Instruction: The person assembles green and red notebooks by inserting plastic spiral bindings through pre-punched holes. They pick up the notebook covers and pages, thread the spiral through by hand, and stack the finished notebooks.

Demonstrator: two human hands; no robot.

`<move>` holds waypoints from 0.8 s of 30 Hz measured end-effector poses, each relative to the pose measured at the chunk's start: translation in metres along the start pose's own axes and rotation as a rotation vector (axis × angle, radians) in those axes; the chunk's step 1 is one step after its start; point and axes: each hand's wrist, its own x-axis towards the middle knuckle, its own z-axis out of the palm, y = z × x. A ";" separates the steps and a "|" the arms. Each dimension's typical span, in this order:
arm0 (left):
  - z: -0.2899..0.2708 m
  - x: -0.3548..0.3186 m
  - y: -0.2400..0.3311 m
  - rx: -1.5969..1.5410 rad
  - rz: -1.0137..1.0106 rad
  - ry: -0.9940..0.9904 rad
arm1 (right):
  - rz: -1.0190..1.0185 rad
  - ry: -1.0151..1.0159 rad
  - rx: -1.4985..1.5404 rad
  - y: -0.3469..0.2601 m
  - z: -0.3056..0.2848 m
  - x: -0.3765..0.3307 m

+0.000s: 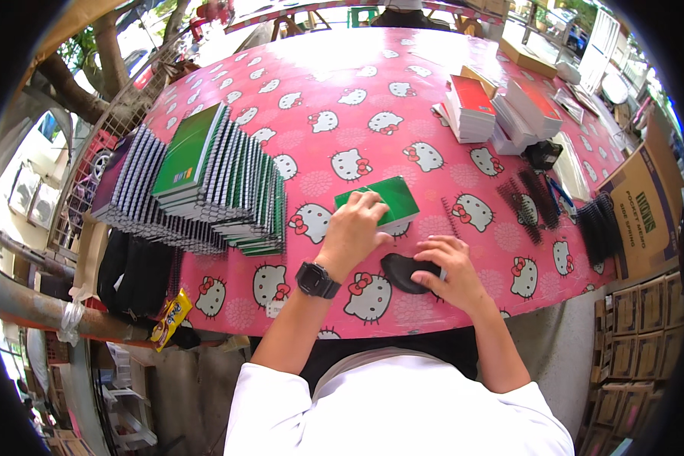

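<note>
A small green-covered memo pad (397,196) lies on the pink tablecloth in front of me. My left hand (355,226), with a black watch on its wrist, holds the pad down, fingers curled on the cover and thumb by its near edge. To the right, my right hand (454,271) has its thumb and fingers around the right end of a black rounded object (404,272); I cannot make out its kind. A loose dark spiral coil (450,216) lies beyond that hand, right of the pad.
Stacks of green spiral notebooks (194,152) and purple ones (123,171) stand at left. Red-covered pads (473,102) are at far right. Dark coils (526,205) and a cardboard box (642,205) sit at right. A yellow packet (172,319) lies at the near left edge.
</note>
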 end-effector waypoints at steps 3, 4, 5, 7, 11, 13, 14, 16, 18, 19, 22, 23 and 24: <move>0.002 0.006 -0.010 0.004 -0.084 -0.153 | 0.050 0.142 -0.020 0.016 -0.006 -0.002; 0.000 0.008 -0.012 -0.003 -0.075 -0.168 | 0.059 0.132 -0.043 0.015 -0.008 -0.002; 0.000 0.010 -0.014 -0.026 -0.072 -0.171 | 0.068 0.117 -0.066 0.014 -0.009 -0.003; 0.000 0.012 -0.018 -0.068 -0.069 -0.177 | 0.018 0.012 -0.085 0.002 -0.003 -0.003; 0.000 0.011 -0.019 -0.145 -0.091 -0.167 | -0.006 -0.094 -0.100 -0.001 0.003 -0.006; 0.001 0.010 -0.018 -0.120 -0.082 -0.149 | -0.007 -0.125 -0.106 -0.003 -0.001 -0.007; 0.001 0.010 -0.018 -0.142 -0.087 -0.145 | -0.009 -0.103 -0.087 -0.003 -0.004 -0.007; -0.001 0.010 -0.020 -0.187 -0.100 -0.137 | -0.010 -0.061 -0.050 0.001 -0.014 -0.011; -0.004 0.011 -0.020 -0.240 -0.123 -0.138 | 0.038 0.172 0.033 0.014 -0.034 -0.016; -0.004 0.010 -0.021 -0.268 -0.136 -0.138 | 0.118 0.283 -0.043 0.021 -0.046 -0.018; -0.001 0.014 -0.024 -0.366 -0.146 -0.130 | 0.339 0.372 -0.270 0.065 -0.070 -0.042; -0.003 0.014 -0.027 -0.379 -0.162 -0.130 | 0.410 0.316 -0.328 0.068 -0.071 -0.043; -0.005 0.014 -0.029 -0.392 -0.178 -0.130 | 0.356 0.355 -0.448 0.067 -0.069 -0.045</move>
